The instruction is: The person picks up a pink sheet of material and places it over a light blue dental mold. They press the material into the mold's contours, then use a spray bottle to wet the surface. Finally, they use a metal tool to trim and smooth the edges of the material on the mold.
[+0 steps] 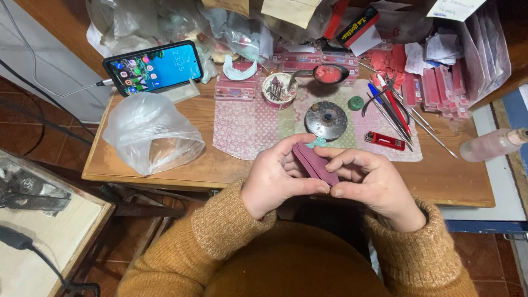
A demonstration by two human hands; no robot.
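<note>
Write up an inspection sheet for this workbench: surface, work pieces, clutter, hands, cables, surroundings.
Surface: wooden table with a floral patterned cloth mat at its middle.
Job's things: flat mauve-pink wax sheet, held tilted above the table's near edge.
Clutter: crumpled clear plastic bag; round metal disc; red lighter; metal hand instruments; small cup of burs; lit smartphone propped up; stacked pink boxes.
Grippers: left hand and right hand, both pinching the sheet.
Cables: grey cable plugged into the phone; black cable lower left.
Surroundings: red tile floor; second tabletop at left.
</note>
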